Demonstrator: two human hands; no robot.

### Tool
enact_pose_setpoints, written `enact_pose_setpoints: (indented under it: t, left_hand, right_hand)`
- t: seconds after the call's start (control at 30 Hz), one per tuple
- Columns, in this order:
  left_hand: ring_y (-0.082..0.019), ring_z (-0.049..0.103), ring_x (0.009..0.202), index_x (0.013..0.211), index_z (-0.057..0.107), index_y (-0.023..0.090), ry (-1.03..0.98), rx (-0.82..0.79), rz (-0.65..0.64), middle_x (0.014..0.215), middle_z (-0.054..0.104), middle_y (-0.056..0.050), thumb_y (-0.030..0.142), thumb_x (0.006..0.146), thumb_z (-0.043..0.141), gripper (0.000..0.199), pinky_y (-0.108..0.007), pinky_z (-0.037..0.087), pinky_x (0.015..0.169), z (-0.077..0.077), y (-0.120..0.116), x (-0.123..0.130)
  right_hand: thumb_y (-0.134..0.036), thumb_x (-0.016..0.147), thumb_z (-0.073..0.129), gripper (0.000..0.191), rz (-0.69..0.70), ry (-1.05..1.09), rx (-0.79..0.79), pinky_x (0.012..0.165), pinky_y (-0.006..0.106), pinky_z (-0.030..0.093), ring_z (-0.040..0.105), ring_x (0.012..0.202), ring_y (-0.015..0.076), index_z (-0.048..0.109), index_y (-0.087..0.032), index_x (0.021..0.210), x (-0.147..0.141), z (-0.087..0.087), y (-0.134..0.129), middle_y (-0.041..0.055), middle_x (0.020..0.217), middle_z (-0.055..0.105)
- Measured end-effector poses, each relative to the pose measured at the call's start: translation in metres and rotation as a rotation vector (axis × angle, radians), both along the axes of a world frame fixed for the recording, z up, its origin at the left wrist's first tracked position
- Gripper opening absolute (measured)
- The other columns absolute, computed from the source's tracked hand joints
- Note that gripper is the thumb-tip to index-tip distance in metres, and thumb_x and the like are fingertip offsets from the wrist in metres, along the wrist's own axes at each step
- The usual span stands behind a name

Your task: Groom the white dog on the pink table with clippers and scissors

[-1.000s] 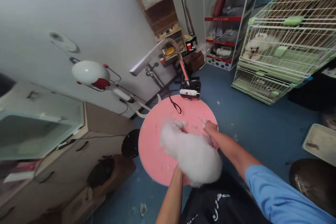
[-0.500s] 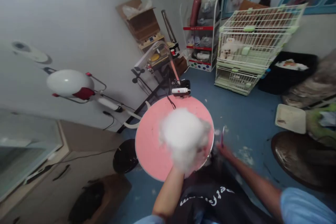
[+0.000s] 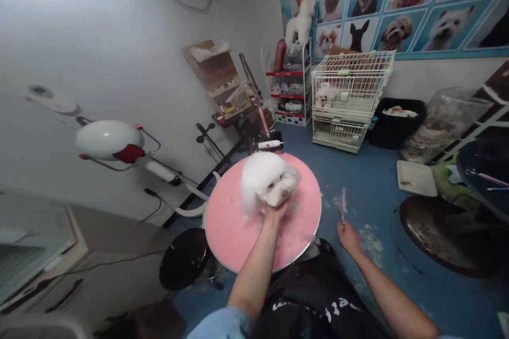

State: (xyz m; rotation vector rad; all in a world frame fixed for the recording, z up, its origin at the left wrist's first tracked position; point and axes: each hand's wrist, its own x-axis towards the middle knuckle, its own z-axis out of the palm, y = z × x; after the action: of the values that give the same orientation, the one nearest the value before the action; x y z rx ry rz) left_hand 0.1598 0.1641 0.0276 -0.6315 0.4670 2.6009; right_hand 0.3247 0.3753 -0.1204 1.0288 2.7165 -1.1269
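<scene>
A: And the left hand (image 3: 277,213) has the white dog (image 3: 264,180) gripped under the chin!
B: What about the right hand (image 3: 350,238)?
A: Closed around a slim tool (image 3: 343,204), too blurred to name, held upright off the table's right side!
B: And the dog?
A: On the pink round table (image 3: 226,222), face towards us! Beyond the far rim, a black holder (image 3: 275,136) bears a white tube (image 3: 269,144), and past that, a wire cage (image 3: 350,85) stands on the blue floor (image 3: 314,161)!
</scene>
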Motion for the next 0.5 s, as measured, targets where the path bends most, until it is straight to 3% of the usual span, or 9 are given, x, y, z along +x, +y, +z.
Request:
enact_pose_setpoints:
  t: [0.17,0.23,0.3,0.4,0.5]
  left_hand:
    - [-0.023,0.062,0.103,0.105,0.064,0.020,0.078,0.085,0.102,0.105,0.069,-0.007,0.050,0.094,0.040,0.039,-0.038,0.051,0.089,0.021,0.001,0.002]
    - [-0.022,0.062,0.099,0.101,0.064,0.020,0.046,0.084,0.128,0.101,0.070,-0.006,0.046,0.096,0.038,0.038,-0.036,0.051,0.087,0.023,-0.001,0.005]
    - [-0.019,0.063,0.093,0.095,0.065,0.020,0.014,0.075,0.148,0.096,0.071,-0.006,0.034,0.099,0.033,0.035,-0.033,0.051,0.084,0.020,-0.005,0.008]
    - [-0.019,0.064,0.094,0.093,0.066,0.021,0.059,0.063,0.150,0.097,0.071,-0.006,0.024,0.099,0.031,0.036,-0.032,0.050,0.084,0.007,-0.013,0.010]
    - [-0.021,0.064,0.090,0.091,0.066,0.017,0.029,0.001,0.019,0.093,0.069,-0.010,0.026,0.097,0.035,0.032,-0.034,0.051,0.083,-0.003,-0.021,0.007]
  right_hand:
    - [-0.037,0.090,0.041,0.039,0.178,0.580,0.238,0.072,0.030,0.040,0.057,0.064,0.0182,0.072,-0.015,0.095,-0.008,0.062,-0.045,0.0057,0.067,0.065]
    - [-0.032,0.090,0.044,0.036,0.316,0.771,0.332,0.081,0.031,0.039,0.058,0.067,0.0166,0.073,-0.015,0.102,-0.021,0.088,-0.068,0.0054,0.069,0.066]
    - [-0.026,0.089,0.045,0.034,0.432,0.831,0.377,0.084,0.032,0.037,0.058,0.067,0.0152,0.072,-0.016,0.107,-0.035,0.106,-0.085,0.0041,0.067,0.065]
    - [-0.019,0.085,0.045,0.036,0.421,0.731,0.364,0.084,0.031,0.036,0.060,0.070,0.0160,0.071,-0.015,0.110,-0.048,0.108,-0.089,0.0054,0.071,0.069]
    - [-0.020,0.083,0.044,0.042,0.281,0.552,0.264,0.084,0.033,0.039,0.063,0.079,0.0203,0.067,-0.014,0.118,-0.054,0.085,-0.073,0.0109,0.088,0.073]
